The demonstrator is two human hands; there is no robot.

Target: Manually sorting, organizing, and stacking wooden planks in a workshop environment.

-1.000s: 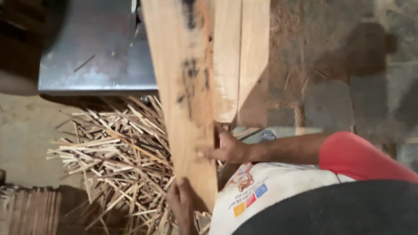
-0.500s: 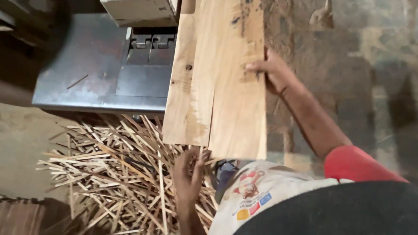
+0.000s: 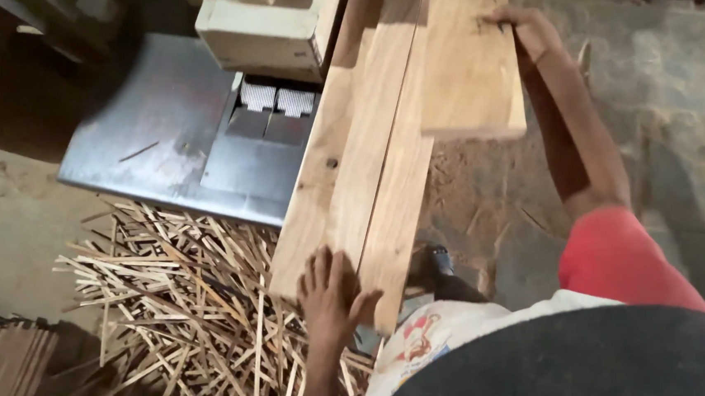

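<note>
Two long light wooden planks (image 3: 364, 168) lie side by side, running from the lower middle up onto a grey metal saw table (image 3: 157, 121). My left hand (image 3: 332, 294) presses flat on their near end, fingers spread. A shorter, wider board (image 3: 468, 57) lies on top to the right, its near end overhanging the floor. My right hand (image 3: 528, 30) rests on that board's right edge near the top, fingers curled over it.
A pale wooden fence block (image 3: 262, 35) sits on the saw table to the left of the planks. A heap of thin wood slivers (image 3: 183, 313) covers the floor at lower left. Stacked strips (image 3: 1, 371) lie at far left. Stone floor (image 3: 678, 117) is to the right.
The planks have slid forward onto the saw table. My right hand has moved farther up along the wide board's edge; my left hand now lies flat on the planks' near end.
</note>
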